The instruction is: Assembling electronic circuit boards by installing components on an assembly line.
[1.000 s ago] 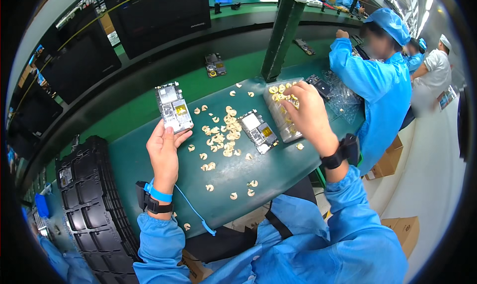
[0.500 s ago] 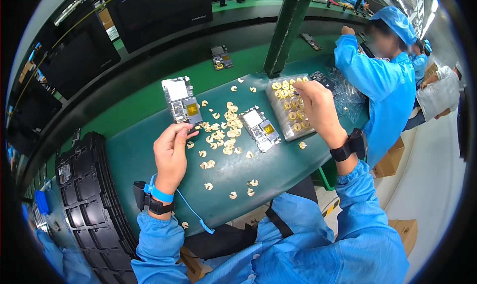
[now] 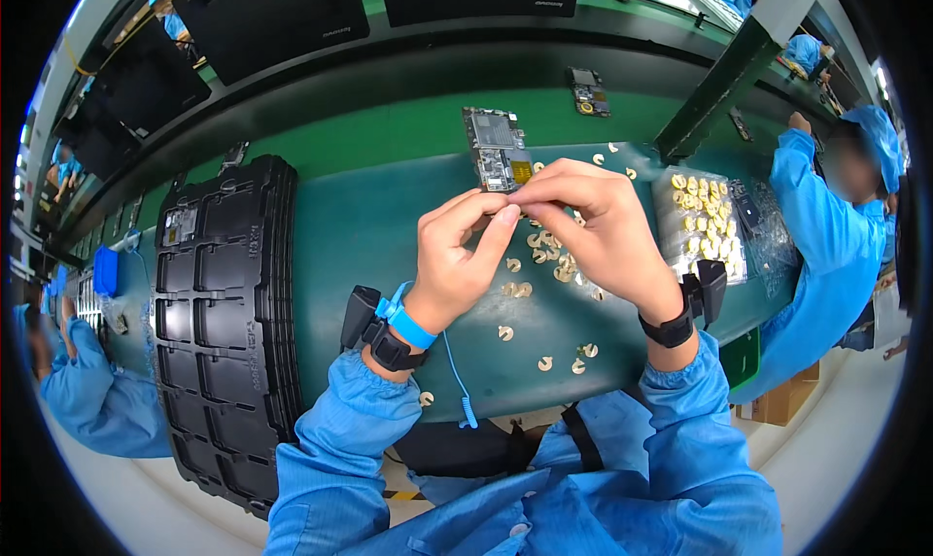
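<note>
A phone-sized circuit board stands upright above the mat, its lower end between the fingertips of my left hand. My right hand meets the left at that same end, thumb and forefinger pinched together. Whatever sits in the right pinch is hidden by the fingers. Below and behind the right hand lie several loose cream C-shaped pieces, scattered over the green mat. To the right is a clear plastic tray with rows of small round yellow pieces.
A tall stack of black compartment trays stands at the left. Another circuit board lies on the green ledge at the back. A dark green post rises behind the clear tray. A co-worker in blue sits at the right.
My right hand has come from the clear tray to the board's lower end and now touches my left fingers. The view has swung left, showing more of the black trays.
</note>
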`<state>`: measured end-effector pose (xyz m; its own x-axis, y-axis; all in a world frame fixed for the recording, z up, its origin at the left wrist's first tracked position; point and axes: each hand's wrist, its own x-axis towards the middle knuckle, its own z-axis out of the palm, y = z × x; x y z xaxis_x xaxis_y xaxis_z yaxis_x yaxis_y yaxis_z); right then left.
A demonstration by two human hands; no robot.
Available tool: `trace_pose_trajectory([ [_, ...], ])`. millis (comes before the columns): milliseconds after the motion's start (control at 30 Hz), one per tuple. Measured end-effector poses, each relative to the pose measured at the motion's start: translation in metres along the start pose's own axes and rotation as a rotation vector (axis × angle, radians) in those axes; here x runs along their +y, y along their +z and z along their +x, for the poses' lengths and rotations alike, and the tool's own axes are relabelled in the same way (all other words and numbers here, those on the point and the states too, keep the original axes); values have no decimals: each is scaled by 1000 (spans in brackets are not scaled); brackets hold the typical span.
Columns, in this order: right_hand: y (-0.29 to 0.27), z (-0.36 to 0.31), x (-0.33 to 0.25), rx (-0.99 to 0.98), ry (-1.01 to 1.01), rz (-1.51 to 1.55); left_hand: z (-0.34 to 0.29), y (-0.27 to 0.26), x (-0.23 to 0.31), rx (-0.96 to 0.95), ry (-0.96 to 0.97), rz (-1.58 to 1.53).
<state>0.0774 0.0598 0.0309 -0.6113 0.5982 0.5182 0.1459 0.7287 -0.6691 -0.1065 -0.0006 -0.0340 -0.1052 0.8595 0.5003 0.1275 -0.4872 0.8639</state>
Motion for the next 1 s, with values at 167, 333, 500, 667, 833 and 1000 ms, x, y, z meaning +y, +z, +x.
trace_pose_trajectory([
  [167, 9, 13, -6, 31, -91, -131, 0, -3, -12, 0, -101, -132],
  [333, 18, 5, 3, 226, 63, -102, 4, 4, -3, 198, -175, -414],
  [500, 37, 1, 9, 166, 179, 37, 4, 6, 4, 324, -183, -235],
  [667, 43, 5, 11, 239, 224, 107, 7, 10, 1, 338, -137, -278],
  [833, 45, 3, 14, 248, 277, 211, 6, 10, 2, 316, -128, -283],
  [1000, 48, -1, 16, 221, 275, 221, 3, 5, -3, 278, -145, -287],
])
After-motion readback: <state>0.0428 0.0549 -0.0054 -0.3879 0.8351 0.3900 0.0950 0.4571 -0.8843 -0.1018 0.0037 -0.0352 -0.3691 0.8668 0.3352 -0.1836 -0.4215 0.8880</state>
